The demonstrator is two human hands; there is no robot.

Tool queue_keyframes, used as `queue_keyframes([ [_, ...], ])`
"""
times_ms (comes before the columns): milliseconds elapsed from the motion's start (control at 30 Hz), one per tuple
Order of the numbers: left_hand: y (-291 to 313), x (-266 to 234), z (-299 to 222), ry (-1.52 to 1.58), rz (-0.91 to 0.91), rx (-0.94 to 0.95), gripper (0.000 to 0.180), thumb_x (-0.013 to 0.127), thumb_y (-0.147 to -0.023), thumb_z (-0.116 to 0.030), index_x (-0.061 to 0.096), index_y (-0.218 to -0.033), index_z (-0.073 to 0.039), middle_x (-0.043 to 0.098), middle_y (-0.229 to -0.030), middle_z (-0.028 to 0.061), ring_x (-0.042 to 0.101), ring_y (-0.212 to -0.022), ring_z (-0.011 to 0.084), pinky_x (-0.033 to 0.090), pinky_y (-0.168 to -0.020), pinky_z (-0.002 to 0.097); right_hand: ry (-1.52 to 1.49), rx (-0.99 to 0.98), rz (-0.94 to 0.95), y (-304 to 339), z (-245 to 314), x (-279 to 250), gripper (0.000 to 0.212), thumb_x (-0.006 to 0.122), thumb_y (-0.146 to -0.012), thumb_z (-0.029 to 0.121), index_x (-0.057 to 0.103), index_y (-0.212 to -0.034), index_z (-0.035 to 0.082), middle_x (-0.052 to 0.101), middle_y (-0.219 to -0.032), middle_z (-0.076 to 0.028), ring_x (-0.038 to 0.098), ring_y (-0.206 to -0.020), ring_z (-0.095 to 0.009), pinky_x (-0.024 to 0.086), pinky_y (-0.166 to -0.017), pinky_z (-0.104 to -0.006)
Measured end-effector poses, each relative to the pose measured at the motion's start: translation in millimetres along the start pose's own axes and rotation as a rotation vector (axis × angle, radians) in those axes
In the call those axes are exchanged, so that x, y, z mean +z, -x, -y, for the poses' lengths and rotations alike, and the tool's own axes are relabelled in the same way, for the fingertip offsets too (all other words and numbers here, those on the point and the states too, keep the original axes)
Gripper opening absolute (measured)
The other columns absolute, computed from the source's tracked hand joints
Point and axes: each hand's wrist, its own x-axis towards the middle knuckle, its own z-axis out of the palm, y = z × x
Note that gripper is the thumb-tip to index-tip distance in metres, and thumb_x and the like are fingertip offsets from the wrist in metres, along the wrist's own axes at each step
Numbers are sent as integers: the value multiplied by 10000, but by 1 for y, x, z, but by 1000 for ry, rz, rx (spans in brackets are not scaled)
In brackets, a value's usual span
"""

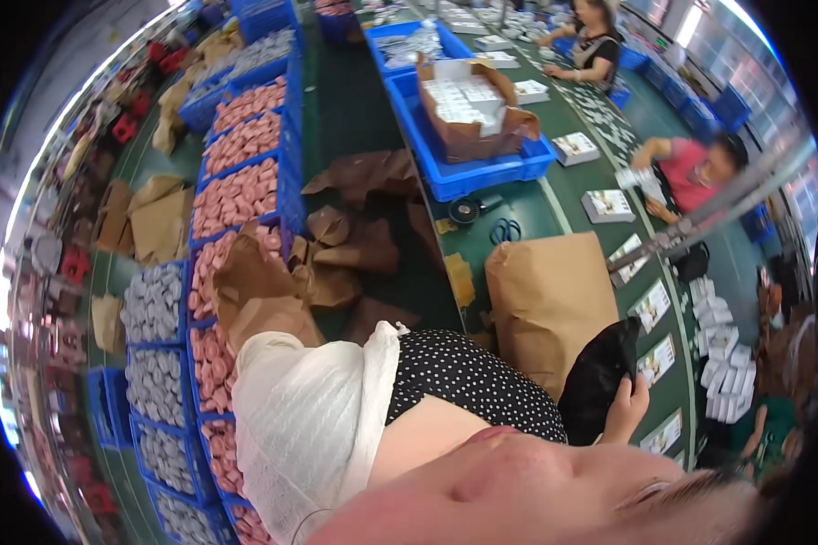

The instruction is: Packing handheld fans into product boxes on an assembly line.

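My right hand (625, 409) is at the lower right, its fingers bent round the edge of a black, smooth, flap-like thing (598, 374). I cannot make out what kind of thing it is. Just beyond it, a large brown paper bag (553, 304) stands on the green work table. My left arm, in a loose white sleeve (291, 413), reaches toward crumpled brown paper (268, 282) over blue crates of pink parts. The left hand itself does not show.
Blue crates of pink parts (236, 195) and grey parts (157, 377) line the left. A blue tray (482, 174) holds an open carton (468, 95). Scissors (505, 231) and a tape roll (463, 211) lie nearby. Printed box stacks (606, 206) line the belt; co-workers (695, 173) sit beyond.
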Motion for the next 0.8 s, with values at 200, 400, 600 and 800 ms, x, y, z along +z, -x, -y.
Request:
queue_keyframes([
  [200,33,19,71,-153,95,5,397,592,-750,-348,585,-1046,-84,552,-1103,199,508,-1060,327,414,-891,399,104,33,88,-14,-21,15,168,486,-817,117,471,-767,-42,483,-666,-158,434,-615,-235,372,-604,-336],
  [400,-37,-1,85,-476,240,196,344,590,-755,-331,613,-991,-81,575,-1063,202,537,-1021,327,428,-871,389,72,10,-36,-6,18,16,198,498,-801,145,457,-743,-40,420,-632,-168,417,-593,-209,369,-582,-327],
  [600,-109,-75,-12,129,-871,288,200,557,-806,-226,554,-737,-39,583,-736,172,562,-721,346,455,-657,399,191,269,-120,41,18,16,233,510,-791,168,434,-719,-41,427,-631,-186,420,-584,-265,360,-570,-361],
  [800,-93,-188,-193,319,-930,983,123,581,-781,-95,477,-757,-35,491,-706,130,503,-635,296,413,-568,354,580,646,-156,119,-44,3,364,449,-865,314,541,-995,-13,569,-965,-251,531,-920,-412,423,-779,-430],
])
